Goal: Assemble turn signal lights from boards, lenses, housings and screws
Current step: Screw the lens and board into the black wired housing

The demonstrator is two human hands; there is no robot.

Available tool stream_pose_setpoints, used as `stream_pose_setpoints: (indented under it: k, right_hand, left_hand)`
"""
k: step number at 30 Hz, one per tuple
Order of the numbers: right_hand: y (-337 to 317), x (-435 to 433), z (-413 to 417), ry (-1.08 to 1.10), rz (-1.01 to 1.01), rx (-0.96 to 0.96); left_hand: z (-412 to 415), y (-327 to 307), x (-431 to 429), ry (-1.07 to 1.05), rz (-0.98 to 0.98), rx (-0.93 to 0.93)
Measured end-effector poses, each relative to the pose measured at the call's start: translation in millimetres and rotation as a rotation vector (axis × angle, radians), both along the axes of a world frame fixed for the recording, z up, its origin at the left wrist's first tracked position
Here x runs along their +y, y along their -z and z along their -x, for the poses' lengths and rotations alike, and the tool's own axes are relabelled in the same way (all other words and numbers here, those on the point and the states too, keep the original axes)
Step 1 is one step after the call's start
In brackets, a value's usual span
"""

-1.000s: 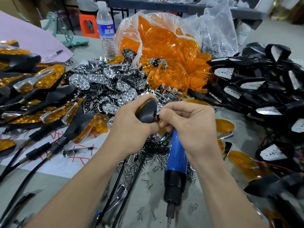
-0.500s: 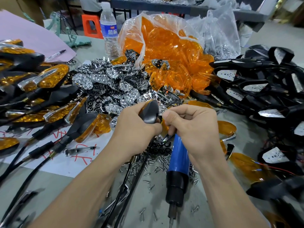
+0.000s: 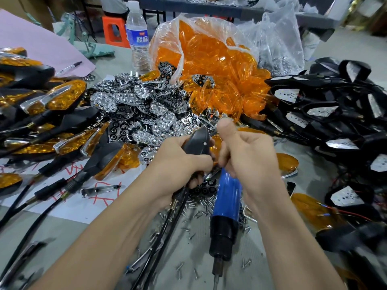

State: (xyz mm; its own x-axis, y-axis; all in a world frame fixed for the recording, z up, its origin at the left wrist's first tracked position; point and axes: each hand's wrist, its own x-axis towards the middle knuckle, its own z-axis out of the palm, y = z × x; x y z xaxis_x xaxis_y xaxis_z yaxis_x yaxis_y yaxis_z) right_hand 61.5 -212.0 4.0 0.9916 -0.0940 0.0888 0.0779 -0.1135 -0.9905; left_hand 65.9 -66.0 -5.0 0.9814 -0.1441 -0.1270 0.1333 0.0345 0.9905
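Observation:
My left hand [image 3: 178, 162] grips a black turn signal housing [image 3: 196, 142] by its stem, back side up, with its black cable hanging down toward me. My right hand [image 3: 249, 155] holds the blue electric screwdriver [image 3: 227, 208] in its curled fingers, bit end pointing toward me, thumb raised beside the housing. Loose screws [image 3: 201, 204] lie scattered under both hands. Chrome and black reflector boards [image 3: 146, 114] are heaped just beyond. An open plastic bag of orange lenses [image 3: 211, 59] stands behind them.
Finished orange-and-black signal lights [image 3: 52, 101] are piled at the left on white paper. Empty black housings with wires [image 3: 326, 114] crowd the right side. A water bottle [image 3: 138, 38] stands at the back, a pen [image 3: 70, 65] on pink paper at the far left.
Both hands stay together at the centre; the housing has turned slightly in my left hand and my right thumb has lifted beside it.

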Motion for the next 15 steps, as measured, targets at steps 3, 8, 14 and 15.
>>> stream_pose_setpoints:
  k: [3, 8, 14, 15]
  right_hand:
    - [-5, -19, -2, 0.251, 0.342, -0.041]
    - [-4, -32, 8, 0.157, 1.028, 0.350]
    - [5, 4, 50, 0.137, 1.205, 0.415]
    - [7, 10, 54, 0.142, 1.216, 0.432]
  left_hand:
    - [-2, 0, -2, 0.046, 0.180, 0.106]
    - [-5, 3, 8, 0.059, 0.324, 0.180]
    - [-8, -2, 24, 0.061, 0.336, 0.168]
    - [-10, -4, 28, 0.064, 0.334, 0.163]
